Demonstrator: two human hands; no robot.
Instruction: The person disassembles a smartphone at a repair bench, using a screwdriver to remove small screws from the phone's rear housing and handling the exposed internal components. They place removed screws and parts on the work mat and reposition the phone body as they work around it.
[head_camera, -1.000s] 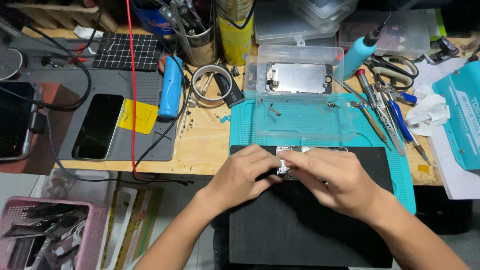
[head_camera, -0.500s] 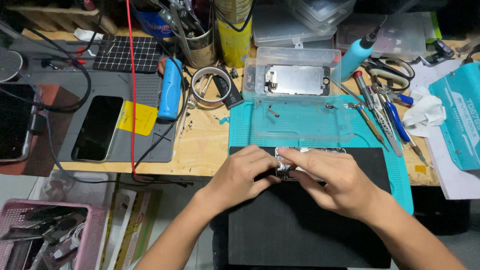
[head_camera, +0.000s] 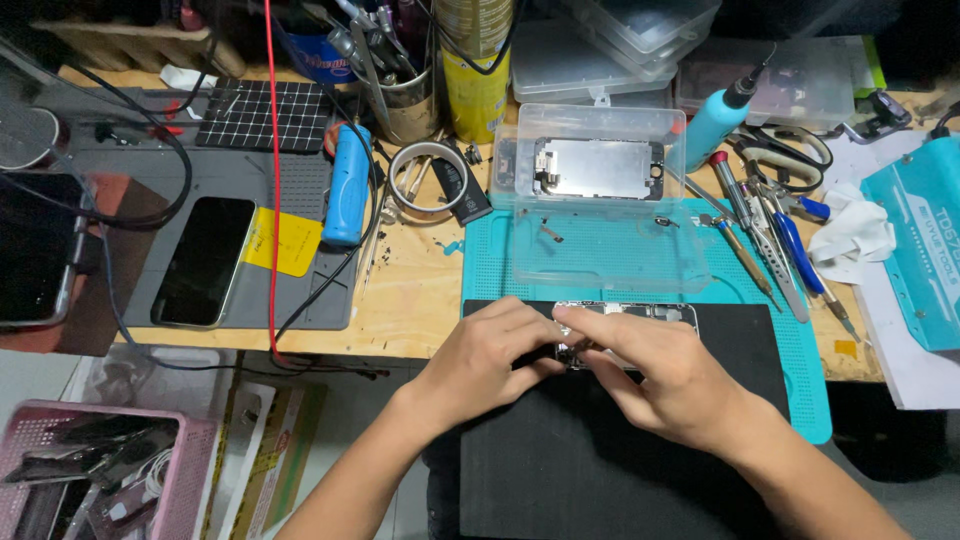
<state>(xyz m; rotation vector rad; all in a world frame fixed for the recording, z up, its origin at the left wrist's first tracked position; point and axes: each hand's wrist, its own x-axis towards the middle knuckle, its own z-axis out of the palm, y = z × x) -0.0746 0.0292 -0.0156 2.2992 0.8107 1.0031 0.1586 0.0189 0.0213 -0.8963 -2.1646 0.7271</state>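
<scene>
Both hands (head_camera: 590, 365) pinch opened phone (head_camera: 640, 318) on black mat (head_camera: 600, 470); clear tray (head_camera: 600, 200) & screwdrivers (head_camera: 760, 235) just behind.

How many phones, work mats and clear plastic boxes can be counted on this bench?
Phones: 2 (opened phone under left hand and right hand; black phone)
Work mats: 3 (teal, black, grey)
Clear boxes: 3 ()
Total: 8
</scene>
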